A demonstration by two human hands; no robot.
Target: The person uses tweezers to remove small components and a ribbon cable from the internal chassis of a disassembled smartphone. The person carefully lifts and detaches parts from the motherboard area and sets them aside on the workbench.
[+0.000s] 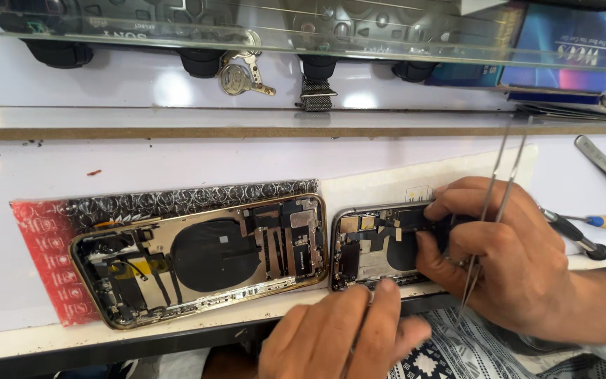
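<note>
Right hand [506, 245] covers right half of dark-framed phone chassis [380, 245], centre-right of frame; fingers curled, pressing on chassis; tweezers [499, 196] lodged between fingers, tips hidden. Left hand [345, 337] at lower centre, wrist cut off by frame edge; fingertips on chassis lower rim; pinch or flat press: cannot tell. Chassis lies open side up, long axis left-right, near bench front edge. Gold-framed chassis [198, 260] just beside it on left, parallel. Screwdriver [583, 238] on right, open bench beyond.
</note>
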